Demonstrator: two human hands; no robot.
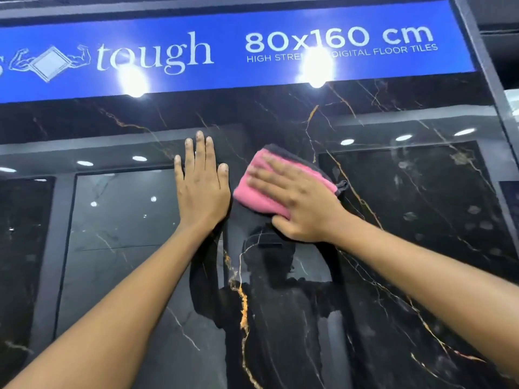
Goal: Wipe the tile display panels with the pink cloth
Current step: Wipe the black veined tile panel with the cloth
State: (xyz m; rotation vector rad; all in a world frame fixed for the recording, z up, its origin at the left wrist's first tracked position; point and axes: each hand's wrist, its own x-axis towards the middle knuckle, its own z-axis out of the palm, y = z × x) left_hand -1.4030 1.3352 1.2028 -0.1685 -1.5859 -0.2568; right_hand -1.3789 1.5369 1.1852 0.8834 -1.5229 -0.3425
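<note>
Tile display panel (393, 248), black and glossy with gold and white veins, filled the view, and both bare arms reached up to it. Furthest left of the cloth-holding hand, reflections of other framed panels and ceiling lights showed in the gloss. Next came the left hand (200, 186), flat against the panel with fingers straight and close together, pointing upward, holding nothing; it sat just beside the cloth, on its left. The pink cloth (258, 192), folded with a dark grey edge along its top and right side, lay pressed to the panel under the right hand (297, 203). That hand was spread open over it, palm down, fingers (269, 169) angled up and to the left and slightly blurred, pinning the cloth rather than gripping it. Below the grip, a dim reflection of the person showed in the tile. To the right of the grip, pale smudges marked the surface. Above both hands ran a blue sign (224, 51) reading "tough" and "80x160 cm".
</note>
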